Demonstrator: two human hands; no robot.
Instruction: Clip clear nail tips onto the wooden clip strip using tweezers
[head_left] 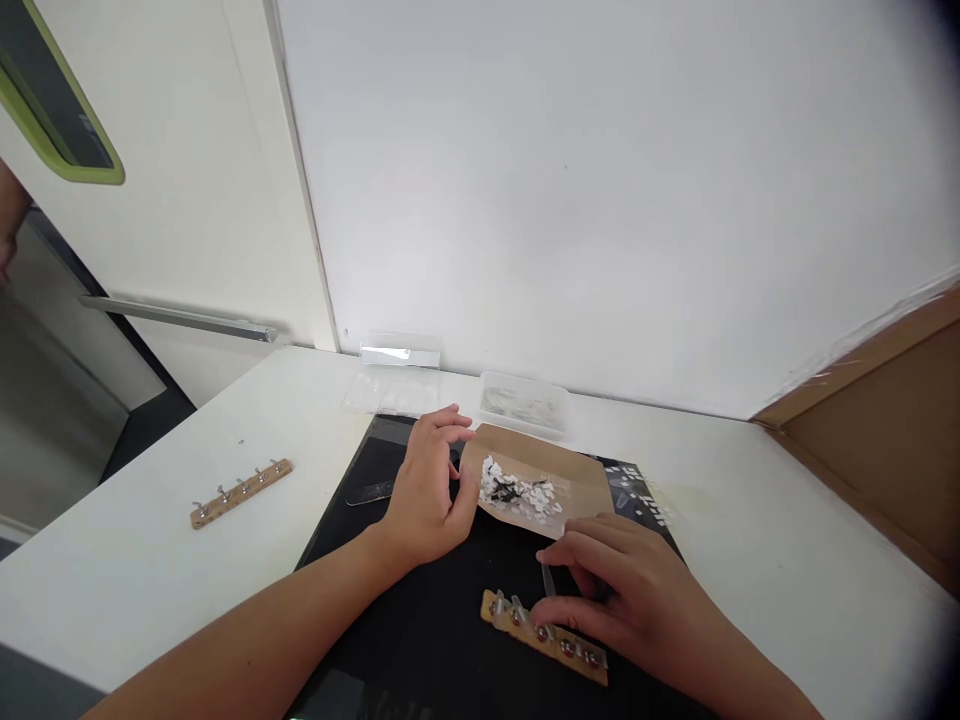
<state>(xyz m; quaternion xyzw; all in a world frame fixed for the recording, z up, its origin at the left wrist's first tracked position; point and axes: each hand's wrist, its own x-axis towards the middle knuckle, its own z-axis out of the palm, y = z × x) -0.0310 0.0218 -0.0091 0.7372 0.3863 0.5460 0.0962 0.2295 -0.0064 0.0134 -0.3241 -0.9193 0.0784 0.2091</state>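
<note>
My right hand (626, 575) pinches a thin clear false nail tip (548, 578) between thumb and index finger. Just under it lies a short wooden strip (517, 630) with several round metal mounts, and clear nail tips sit on some of them. My left hand (435, 485) is curved, thumb and fingers apart, at the left edge of a brown paper tray (589, 485). Its thumb overlaps that edge; whether it presses on it I cannot tell. Small white and black pieces (517, 490) are heaped in the tray.
A black mat (420, 620) covers part of the white table (300, 410). Behind stand a clear plastic box (525, 400) and an open clear case (394, 385). Another wooden strip (240, 495) lies left, a nail file (370, 493) nearer. White bits (637, 490) are scattered right. Someone's arm (9, 220) shows far left.
</note>
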